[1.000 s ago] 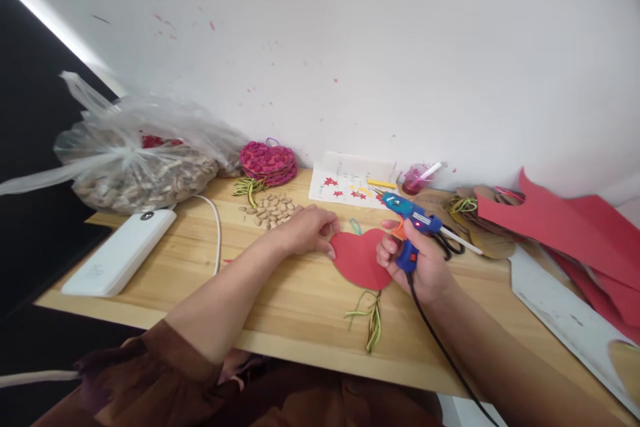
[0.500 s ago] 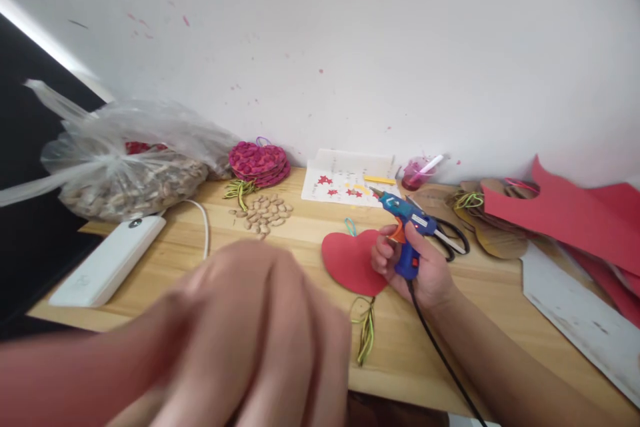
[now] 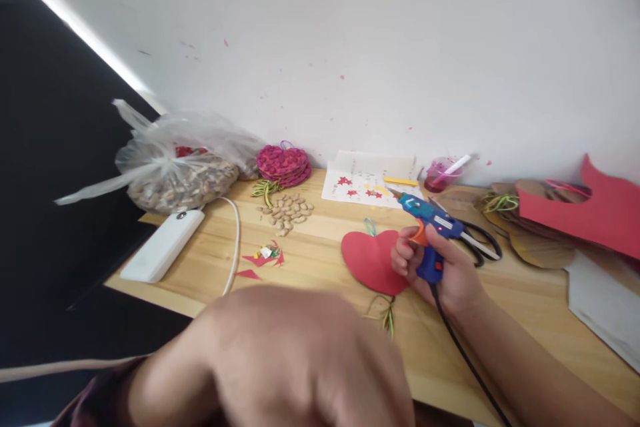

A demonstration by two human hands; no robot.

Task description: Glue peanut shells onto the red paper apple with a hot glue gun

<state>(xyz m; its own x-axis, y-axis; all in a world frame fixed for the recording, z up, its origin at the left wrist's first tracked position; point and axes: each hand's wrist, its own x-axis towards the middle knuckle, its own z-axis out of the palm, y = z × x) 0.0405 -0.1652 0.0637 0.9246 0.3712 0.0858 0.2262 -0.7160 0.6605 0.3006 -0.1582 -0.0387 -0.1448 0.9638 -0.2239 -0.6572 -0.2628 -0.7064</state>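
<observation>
My right hand (image 3: 447,277) is closed around the handle of a blue glue gun (image 3: 430,217) with an orange trigger; its nozzle points up and left, and its black cord trails toward me. Just left of that hand a red paper heart (image 3: 373,260) lies flat on the wooden table (image 3: 320,257), with green-yellow strings (image 3: 387,317) at its lower tip. My left hand (image 3: 300,360) is raised close to the camera, large and blurred, back toward me, fingers hidden. A small pile of pale shells (image 3: 287,209) lies further back.
At the back left sit a plastic bag of shells (image 3: 180,170) and a white power bank (image 3: 163,245) with its cable. A stack of pink hearts (image 3: 283,165), a sheet with red stars (image 3: 367,180), scissors (image 3: 483,240), cardboard cut-outs (image 3: 535,240) and red paper (image 3: 585,210) line the wall.
My left hand left the heart's edge and rose toward the camera, staying there blurred. The view swung left. The right hand kept its grip on the glue gun beside the heart.
</observation>
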